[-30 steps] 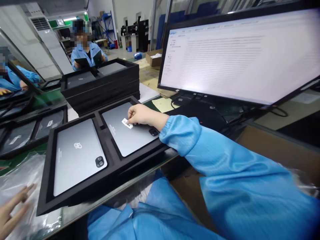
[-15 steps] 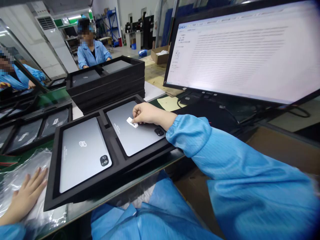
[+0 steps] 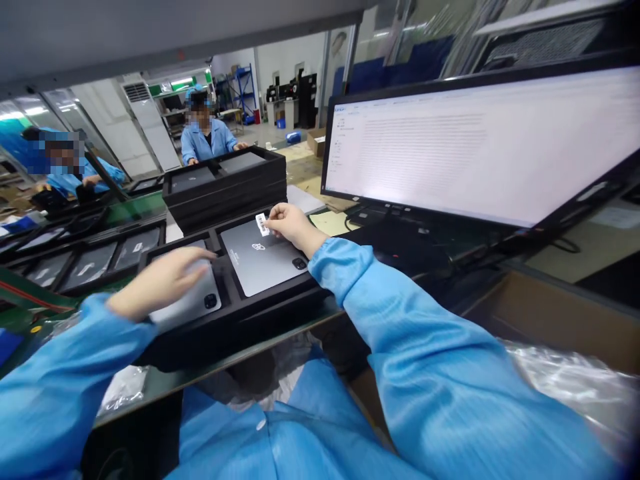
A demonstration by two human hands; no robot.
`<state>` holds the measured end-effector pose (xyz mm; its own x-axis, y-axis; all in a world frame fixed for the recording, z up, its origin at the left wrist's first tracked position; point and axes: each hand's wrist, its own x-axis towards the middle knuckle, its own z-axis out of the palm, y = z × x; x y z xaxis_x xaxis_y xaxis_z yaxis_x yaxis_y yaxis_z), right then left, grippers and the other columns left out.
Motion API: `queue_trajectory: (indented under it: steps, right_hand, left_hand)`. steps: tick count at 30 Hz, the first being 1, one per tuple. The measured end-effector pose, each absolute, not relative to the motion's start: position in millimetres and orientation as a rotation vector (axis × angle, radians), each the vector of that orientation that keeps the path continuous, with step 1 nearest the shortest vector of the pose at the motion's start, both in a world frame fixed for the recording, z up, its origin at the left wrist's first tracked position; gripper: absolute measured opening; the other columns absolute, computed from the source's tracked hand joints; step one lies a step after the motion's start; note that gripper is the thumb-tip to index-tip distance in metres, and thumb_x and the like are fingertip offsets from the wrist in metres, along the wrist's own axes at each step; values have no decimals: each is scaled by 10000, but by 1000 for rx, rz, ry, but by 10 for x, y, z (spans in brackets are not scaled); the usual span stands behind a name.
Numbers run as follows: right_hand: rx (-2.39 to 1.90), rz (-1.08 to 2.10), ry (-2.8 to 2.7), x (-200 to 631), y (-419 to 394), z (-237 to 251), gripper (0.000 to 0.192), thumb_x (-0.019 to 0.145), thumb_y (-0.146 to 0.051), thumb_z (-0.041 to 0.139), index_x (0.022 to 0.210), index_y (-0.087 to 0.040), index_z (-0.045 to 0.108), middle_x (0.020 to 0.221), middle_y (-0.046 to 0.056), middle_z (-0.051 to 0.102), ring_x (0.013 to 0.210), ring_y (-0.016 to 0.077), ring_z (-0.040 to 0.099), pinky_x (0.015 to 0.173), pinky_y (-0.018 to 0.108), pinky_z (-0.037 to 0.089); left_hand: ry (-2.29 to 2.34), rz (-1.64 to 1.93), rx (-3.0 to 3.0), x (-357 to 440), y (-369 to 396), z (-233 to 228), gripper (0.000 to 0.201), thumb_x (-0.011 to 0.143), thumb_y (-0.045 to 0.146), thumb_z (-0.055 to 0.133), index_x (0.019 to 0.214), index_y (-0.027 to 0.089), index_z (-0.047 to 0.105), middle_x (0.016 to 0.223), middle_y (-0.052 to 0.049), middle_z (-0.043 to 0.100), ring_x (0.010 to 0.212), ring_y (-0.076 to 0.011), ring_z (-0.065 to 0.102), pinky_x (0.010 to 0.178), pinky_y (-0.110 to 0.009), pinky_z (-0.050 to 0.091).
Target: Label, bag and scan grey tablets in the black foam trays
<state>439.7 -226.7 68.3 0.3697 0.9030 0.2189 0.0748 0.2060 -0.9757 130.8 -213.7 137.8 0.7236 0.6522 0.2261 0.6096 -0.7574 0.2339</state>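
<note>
Barcode label (image 3: 262,224) pinched in right hand (image 3: 290,225), above right tablet (image 3: 263,259).

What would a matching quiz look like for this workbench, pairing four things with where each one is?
Things:
1. small white barcode label
2. left grey tablet
3. stack of black foam trays
4. wide black computer monitor

Places:
A. behind the front tray
B. pinched in the right hand
C. on the right, screen lit
D. under the left hand

Pairs: 1-B, 2-D, 3-A, 4-C
</note>
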Motion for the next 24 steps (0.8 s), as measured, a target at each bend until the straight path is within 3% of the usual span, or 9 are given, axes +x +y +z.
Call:
queue_trajectory:
  steps: [4, 9, 20, 24]
  right_hand:
    - [-1163, 728, -951, 4428, -2316, 701, 319, 717, -156, 782, 755, -221, 472, 546, -101, 523, 480, 81, 482, 466, 190, 350]
    - [-1137, 672, -963, 4428, -2376, 740, 298, 726, -202, 752, 754, -225, 456, 594, -103, 511, 511, 76, 469, 512, 201, 385]
    - [-1211, 492, -659, 4563, -2293, 757, 283, 814, -162, 685, 757, -236, 418, 580, -91, 489, 561, 99, 543, 555, 194, 430]
    - [-1282, 622, -886, 4516, -2307, 734, 354, 734, -178, 799, 732, -224, 448, 560, -83, 531, 555, 104, 564, 547, 189, 440]
  left_hand:
    - [800, 271, 2800, 2372, -2481, 1138, 476, 984, 516, 633, 1282, 145, 641, 1304, -139, 632, 1182, -263, 622, 1057, -499, 517]
    - [641, 249, 2840, 2987, -2523, 974, 433, 990, 470, 640, 1294, 162, 642, 1382, -139, 586, 1256, -278, 574, 1097, -511, 483]
    - [640, 589, 2786, 3029, -2252, 1097, 417, 981, 553, 592, 1115, 164, 666, 1200, -125, 637, 1118, -239, 591, 1028, -443, 486]
    - [652, 951, 2704, 2746, -2013, 1269, 515, 1041, 582, 303, 919, 213, 641, 1083, -127, 625, 1112, -264, 563, 1016, -426, 461]
